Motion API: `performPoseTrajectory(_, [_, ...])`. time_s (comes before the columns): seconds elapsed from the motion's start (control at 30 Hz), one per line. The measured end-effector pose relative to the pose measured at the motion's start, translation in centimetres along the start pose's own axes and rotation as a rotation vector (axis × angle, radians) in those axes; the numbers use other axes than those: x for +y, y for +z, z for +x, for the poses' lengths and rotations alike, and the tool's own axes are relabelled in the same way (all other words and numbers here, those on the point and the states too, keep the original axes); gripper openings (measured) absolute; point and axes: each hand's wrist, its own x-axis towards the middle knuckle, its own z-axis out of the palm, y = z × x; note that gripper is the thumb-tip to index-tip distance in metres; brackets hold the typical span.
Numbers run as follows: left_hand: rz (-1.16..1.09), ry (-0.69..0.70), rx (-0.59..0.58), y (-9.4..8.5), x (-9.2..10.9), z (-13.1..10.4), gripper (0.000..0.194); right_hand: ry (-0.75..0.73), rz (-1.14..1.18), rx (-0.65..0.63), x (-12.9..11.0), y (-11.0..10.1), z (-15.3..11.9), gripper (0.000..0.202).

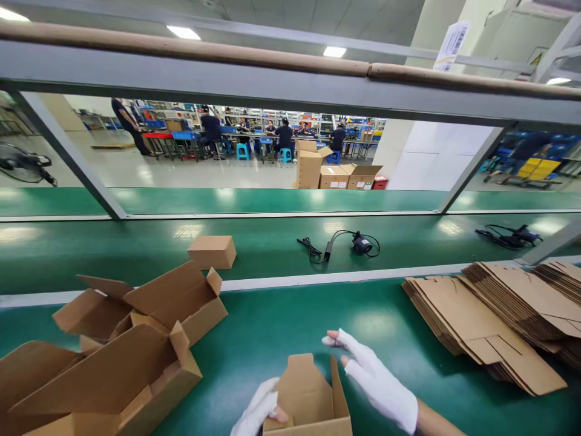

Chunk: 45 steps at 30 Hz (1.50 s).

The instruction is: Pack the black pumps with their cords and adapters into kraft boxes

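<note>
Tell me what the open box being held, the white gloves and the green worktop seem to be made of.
Open box: probably cardboard, matte brown, with stiff folded flaps.
White gloves: likely thin fabric, matte and close-fitting.
Green worktop: smooth, slightly glossy, with soft light reflections; perhaps a rubber or plastic covering, though paint is possible.

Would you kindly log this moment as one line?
left hand: gripping open carton | right hand: open, empty, beside carton | left side: open boxes | right side: flat cardboard stacks | beyond: closed box, cabled devices
</note>
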Motion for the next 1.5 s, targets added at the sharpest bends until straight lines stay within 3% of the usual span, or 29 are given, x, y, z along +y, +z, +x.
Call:
performPoseTrajectory(0.07, [-0.037, 0.016, -0.027, 0.4, 0.6, 0.6, 0.045, 0.172, 0.377, -0.163, 0.5, 0.8, -0.2, 0.050])
performPoseTrajectory(0.13, [-0.059, 0.093, -0.033, 0.7, 1.4, 0.2, 0.048, 0.231, 0.664, -0.350, 0.4, 2.1, -0.3, 0.050])
performPoseTrajectory(0.23, [-0.071, 0.168, -0.037, 0.8, 2.3, -2.1, 0.051, 0.242, 0.826, -0.447, 0.2, 3.5, -0.1, 0.047])
performPoseTrajectory(0.3, [-0.058, 0.175, -0.056, 0.6, 2.7, -3.8, 0.052, 0.290, 0.818, -0.493, 0.2, 3.2, 0.3, 0.048])
performPoseTrajectory(0.47, [0.106, 0.258, -0.117, -0.1, 3.5, -5.3, 0.047, 0.376, 0.501, -0.806, -0.4, 0.0, 2.4, 0.068])
performPoseTrajectory(0.57, [0.122, 0.247, -0.133, 0.0, 3.7, -5.3, 0.045, 0.351, 0.074, -0.838, -2.3, -0.3, 3.6, 0.053])
performPoseTrajectory(0.67, [0.133, 0.265, -0.135, 0.4, 3.8, -5.4, 0.046, 0.240, -0.309, -0.899, -4.8, 1.2, 3.7, 0.039])
performPoseTrajectory(0.8, [0.134, 0.302, -0.134, 0.5, 4.0, -5.6, 0.049, 0.132, -0.749, -0.795, -6.4, 2.4, 3.1, 0.037])
performPoseTrajectory(0.9, [0.099, 0.367, -0.083, -0.8, 4.4, -5.6, 0.055, 0.089, -0.472, -0.668, -5.9, 0.9, 3.2, 0.040])
performPoseTrajectory(0.97, [0.098, 0.452, 0.111, -2.2, 4.8, -5.6, 0.057, 0.090, -0.154, -0.378, -4.9, -0.5, 3.3, 0.040])
performPoseTrajectory(1.03, [0.111, 0.575, 0.442, -3.2, 5.0, -5.5, 0.059, 0.135, 0.039, -0.097, -3.5, -1.0, 3.1, 0.043])
performPoseTrajectory(1.07, [0.127, 0.645, 0.608, -3.4, 5.1, -5.4, 0.058, 0.176, 0.093, -0.068, -2.7, -0.8, 2.8, 0.046])
performPoseTrajectory(1.13, [0.171, 0.768, 0.810, -3.1, 4.9, -4.9, 0.056, 0.277, 0.218, -0.243, -0.9, 0.8, 2.2, 0.053])
performPoseTrajectory(1.2, [0.203, 0.845, 0.783, -2.1, 4.3, -4.1, 0.057, 0.356, 0.421, -0.419, 0.8, 3.0, 1.9, 0.059])
performPoseTrajectory(1.23, [0.214, 0.858, 0.708, -1.6, 3.9, -3.6, 0.058, 0.363, 0.489, -0.392, 1.4, 4.0, 2.0, 0.060])
performPoseTrajectory(1.33, [0.274, 0.762, 0.501, -0.4, 2.5, -2.5, 0.062, 0.310, 0.387, -0.085, 2.1, 4.5, 3.2, 0.052])
performPoseTrajectory(1.37, [0.298, 0.679, 0.509, -0.3, 2.1, -2.4, 0.064, 0.290, 0.288, 0.015, 1.8, 3.9, 3.8, 0.048])
performPoseTrajectory(1.43, [0.307, 0.525, 0.638, -0.6, 1.8, -2.5, 0.068, 0.270, 0.095, 0.181, 0.8, 1.9, 4.8, 0.040])
performPoseTrajectory(1.5, [0.270, 0.440, 0.713, -1.1, 2.1, -2.9, 0.067, 0.263, -0.114, 0.288, -0.7, 0.0, 5.4, 0.033])
